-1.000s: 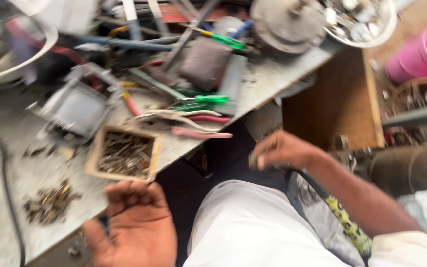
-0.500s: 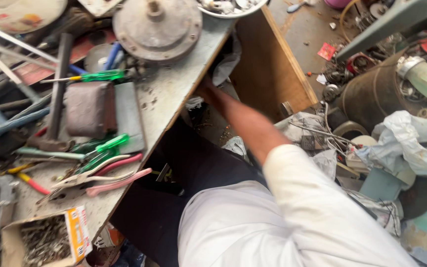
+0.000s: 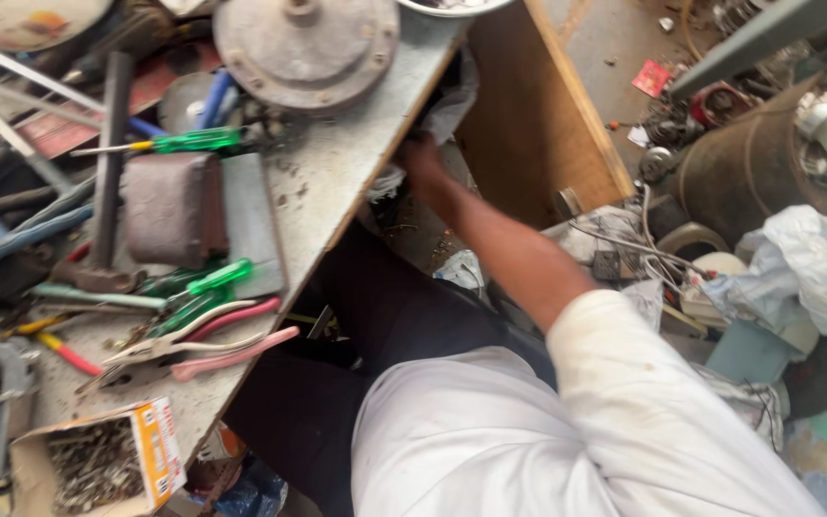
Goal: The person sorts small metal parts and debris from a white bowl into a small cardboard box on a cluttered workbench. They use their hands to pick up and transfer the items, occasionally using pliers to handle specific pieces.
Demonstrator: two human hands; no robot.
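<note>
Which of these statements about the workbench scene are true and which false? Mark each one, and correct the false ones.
1. The right hand reaches under the edge of the grey workbench. True.
2. The pink-handled pliers lie on the floor. False: they lie on the bench top, near its front edge.
3. The small open cardboard box holds metal screws or nails. True.
4. The round grey metal disc stands on the wooden panel. False: it rests on the bench top.
5. The left hand grips the green-handled screwdriver. False: the screwdriver lies untouched on the bench, and no left hand is in view.
</note>
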